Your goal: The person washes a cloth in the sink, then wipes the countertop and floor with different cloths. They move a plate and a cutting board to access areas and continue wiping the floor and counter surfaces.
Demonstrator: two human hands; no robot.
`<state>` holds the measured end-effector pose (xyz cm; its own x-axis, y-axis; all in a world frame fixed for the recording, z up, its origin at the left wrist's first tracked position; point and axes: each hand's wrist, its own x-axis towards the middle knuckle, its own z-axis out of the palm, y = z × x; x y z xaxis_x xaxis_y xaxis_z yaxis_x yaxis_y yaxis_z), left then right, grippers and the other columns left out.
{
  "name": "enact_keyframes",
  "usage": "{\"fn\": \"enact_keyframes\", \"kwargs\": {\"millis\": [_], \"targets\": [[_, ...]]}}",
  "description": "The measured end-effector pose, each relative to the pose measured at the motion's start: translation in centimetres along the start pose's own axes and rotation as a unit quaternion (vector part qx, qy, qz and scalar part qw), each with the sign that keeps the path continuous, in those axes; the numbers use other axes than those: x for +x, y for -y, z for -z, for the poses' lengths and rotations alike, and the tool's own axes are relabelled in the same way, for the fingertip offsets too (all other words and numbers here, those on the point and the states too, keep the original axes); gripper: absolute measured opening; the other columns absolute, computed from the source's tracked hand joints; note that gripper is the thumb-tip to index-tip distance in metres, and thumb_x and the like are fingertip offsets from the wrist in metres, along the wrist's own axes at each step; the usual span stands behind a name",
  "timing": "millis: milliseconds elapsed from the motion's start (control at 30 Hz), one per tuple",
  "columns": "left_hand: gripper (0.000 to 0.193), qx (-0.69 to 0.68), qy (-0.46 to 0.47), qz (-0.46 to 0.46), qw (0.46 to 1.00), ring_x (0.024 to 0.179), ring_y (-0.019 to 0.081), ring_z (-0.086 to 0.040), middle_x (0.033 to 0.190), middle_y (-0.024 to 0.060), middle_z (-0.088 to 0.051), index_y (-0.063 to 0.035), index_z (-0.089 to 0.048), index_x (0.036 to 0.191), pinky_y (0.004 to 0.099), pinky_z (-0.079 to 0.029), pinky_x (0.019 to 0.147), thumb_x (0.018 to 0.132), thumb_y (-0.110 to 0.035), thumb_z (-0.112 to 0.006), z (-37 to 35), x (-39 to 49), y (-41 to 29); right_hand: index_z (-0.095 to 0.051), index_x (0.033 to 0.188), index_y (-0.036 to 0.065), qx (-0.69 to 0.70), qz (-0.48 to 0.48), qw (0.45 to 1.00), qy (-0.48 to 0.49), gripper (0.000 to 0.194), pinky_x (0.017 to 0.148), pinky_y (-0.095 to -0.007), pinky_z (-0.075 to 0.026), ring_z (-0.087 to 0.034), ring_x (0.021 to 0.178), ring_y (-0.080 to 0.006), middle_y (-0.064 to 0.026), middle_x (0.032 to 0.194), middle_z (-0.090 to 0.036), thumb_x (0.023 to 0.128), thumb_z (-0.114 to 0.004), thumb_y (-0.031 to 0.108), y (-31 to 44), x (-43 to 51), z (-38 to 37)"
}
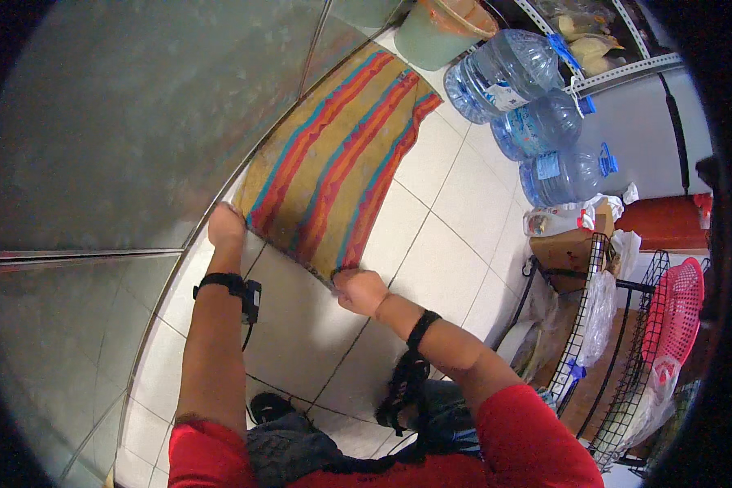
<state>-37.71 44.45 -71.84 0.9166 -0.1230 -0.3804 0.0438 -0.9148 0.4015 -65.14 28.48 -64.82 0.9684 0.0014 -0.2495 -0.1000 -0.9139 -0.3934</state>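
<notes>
A striped floor mat point(332, 165) in mustard, red, orange and teal stretches across the white tiles, away from me. My left hand point(226, 224) is closed on its near left corner, close to the base of the metal cabinet. Its near right corner is gripped by my right hand point(362, 291). Between the two hands the near edge runs fairly straight and looks dark. The right long edge is wavy towards the far end. Fingertips of both hands are hidden from view.
Metal cabinet fronts point(128, 122) line the left side. A bucket point(430, 36) stands beyond the mat. Large water bottles point(500, 76) line the right, near a clear bottle point(555, 221) on a cardboard box point(564, 259). A black wire rack point(628, 341) holds a pink basket point(677, 311).
</notes>
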Motion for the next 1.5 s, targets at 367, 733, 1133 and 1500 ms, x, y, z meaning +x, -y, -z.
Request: {"fn": "enact_keyframes", "kwargs": {"millis": [367, 733, 1133, 1500], "targets": [[0.022, 0.125, 0.035, -0.109, 0.986, 0.083, 0.0373, -0.063, 0.086, 0.0174, -0.066, -0.0083, -0.062, 0.087, 0.0474, -0.05, 0.072, 0.08, -0.029, -0.058, 3.7, -6.3, 9.7, -0.059, 0.083, 0.007, 0.08, -0.028, 0.996, 0.04, 0.014, 0.063, -0.0422, -0.05, -0.062, 0.073, -0.0321, -0.0146, 0.08, -0.062, 0.074, -0.06, 0.018, -0.6, -3.7, -10.0], [0.05, 0.252, 0.252, 0.191, 0.915, 0.082, 0.0313, -0.064, 0.088, 0.0199, -0.064, -0.0012, -0.065, 0.085, 0.0441, -0.053, 0.074, 0.088, -0.049, -0.049, 14.1, -22.9, 40.5, -0.061, 0.099, 0.006, 0.468, 0.08, 0.826, 0.303, 0.03, 0.078, -0.0454, -0.048, -0.062, 0.089, -0.0357, -0.0192, 0.095, -0.063, 0.087, -0.051, 0.032, 22.5, -10.7, -16.6], [0.047, -0.488, 0.342, -0.177, 0.783, 0.124, 0.0173, -0.045, 0.141, 0.0025, -0.042, -0.0137, -0.042, 0.135, 0.0332, -0.037, 0.099, 0.094, -0.035, -0.052, 14.2, -12.8, 4.1, -0.056, 0.1, 0.007, 0.335, -0.261, 0.905, 0.038, 0.027, 0.065, -0.0349, -0.051, -0.061, 0.068, -0.0196, -0.0058, 0.075, -0.062, 0.079, -0.059, 0.024, -11.7, 0.7, 7.0], [0.042, -0.425, 0.129, 0.23, 0.866, 0.099, 0.0158, -0.058, 0.118, 0.0036, -0.06, -0.0112, -0.054, 0.124, 0.0304, -0.043, 0.085, 0.09, -0.035, -0.06, 14.1, -23.5, 25.9, -0.02, 0.146, 0.037, -0.011, -0.224, 0.97, -0.092, 0.097, 0.102, -0.0691, -0.019, -0.01, 0.136, -0.0516, -0.0172, 0.152, -0.014, 0.066, -0.064, 0.071, -2.2, 9.9, -0.5]]}}
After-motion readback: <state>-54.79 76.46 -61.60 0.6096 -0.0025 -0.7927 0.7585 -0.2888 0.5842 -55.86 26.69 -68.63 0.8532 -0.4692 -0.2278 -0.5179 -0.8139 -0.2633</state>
